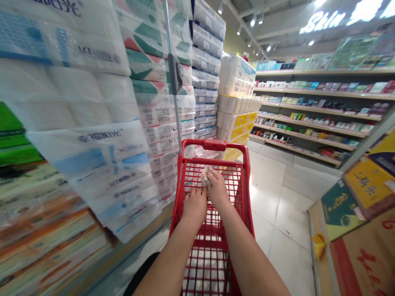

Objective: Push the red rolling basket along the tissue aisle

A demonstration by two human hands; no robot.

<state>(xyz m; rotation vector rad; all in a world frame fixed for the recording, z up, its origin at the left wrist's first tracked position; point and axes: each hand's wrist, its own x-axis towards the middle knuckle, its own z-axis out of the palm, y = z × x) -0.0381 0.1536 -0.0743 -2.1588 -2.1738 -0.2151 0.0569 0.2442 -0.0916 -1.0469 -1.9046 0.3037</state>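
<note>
Head view: right hand (217, 188) clutching a crumpled whitish wad (205, 176) over that red cart (213, 144), can't tell if left hand (195, 204) grips anything.

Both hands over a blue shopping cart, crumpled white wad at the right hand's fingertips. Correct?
Not the colour: the head view shows a red shopping cart. The left hand and right hand are over it, with the crumpled white wad as you say.

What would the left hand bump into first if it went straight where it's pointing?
Probably the red cart grid: the left hand points forward and down at it, and may already touch it; depth is unclear. The crumpled white wad at the right hand is close, ahead and slightly right.
</note>
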